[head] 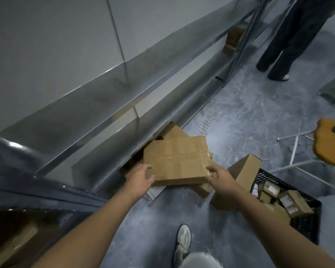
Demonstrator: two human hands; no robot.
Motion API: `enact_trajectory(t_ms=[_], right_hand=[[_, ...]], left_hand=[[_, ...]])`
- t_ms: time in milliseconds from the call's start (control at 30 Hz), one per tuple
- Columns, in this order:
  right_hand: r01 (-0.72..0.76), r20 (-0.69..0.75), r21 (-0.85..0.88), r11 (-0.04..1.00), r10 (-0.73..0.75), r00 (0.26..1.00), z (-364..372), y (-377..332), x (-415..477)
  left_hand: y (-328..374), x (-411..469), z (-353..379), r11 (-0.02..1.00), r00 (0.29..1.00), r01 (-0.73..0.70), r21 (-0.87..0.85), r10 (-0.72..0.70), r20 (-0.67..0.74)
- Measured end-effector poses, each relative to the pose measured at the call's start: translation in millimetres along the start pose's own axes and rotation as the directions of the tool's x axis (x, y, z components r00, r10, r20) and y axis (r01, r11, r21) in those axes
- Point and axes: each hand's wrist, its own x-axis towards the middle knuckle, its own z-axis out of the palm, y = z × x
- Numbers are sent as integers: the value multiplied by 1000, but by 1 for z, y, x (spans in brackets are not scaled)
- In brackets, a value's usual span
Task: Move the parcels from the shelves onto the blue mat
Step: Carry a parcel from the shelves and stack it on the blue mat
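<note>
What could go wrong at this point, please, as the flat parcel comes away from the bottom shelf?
The flat parcel is held only at its near corners by the left hand and right hand, so it could tip forward. Loose boxes and the black crate crowd the floor beside the shoe, a trip hazard. No blue mat is in view.

Grey marbled floor (240,120) spreads from centre out to three o'clock, glossy under soft overhead light. Pale grey wall panels (46,45) fill ten o'clock. At three o'clock a wooden stool (329,144) on white legs; at one o'clock a bystander's dark trousers (290,35).
</note>
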Motion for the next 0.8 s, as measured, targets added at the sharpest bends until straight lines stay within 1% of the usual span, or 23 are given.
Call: enact_trajectory(t_ms=[100,167,233,333,433,500,567,633,700,800], right_hand=[[-12,41,5,1000,11,999,-17,26,49],[-13,66,-17,1000,14,998,-20,43,84],[-34,106,-63,997,41,994,-17,57,123],[-53,137,-86,995,64,989,-5,75,192],[-71,68,-51,996,74,995,13,89,261],[-124,-10,21,992,125,992,32,102,299],[-213,-57,75,974,218,974,54,116,328],[-275,-79,79,958,281,956,78,133,351],[-295,-114,122,948,309,944,99,148,374],[-307,-199,225,925,352,915,112,161,402]], left_hand=[[7,36,24,997,998,69,-34,-69,10],[-1,60,40,988,990,142,-52,-141,12],[-15,84,56,980,980,198,-30,-197,36],[-42,134,77,977,975,215,13,-215,51],[-67,196,94,965,965,262,-27,-261,19],[-89,236,107,957,957,288,13,-289,2],[-115,267,123,939,939,341,55,-342,19],[-139,292,140,922,925,376,89,-379,12],[-162,313,158,902,909,415,116,-416,-21],[-191,331,178,862,869,495,111,-494,-42]])
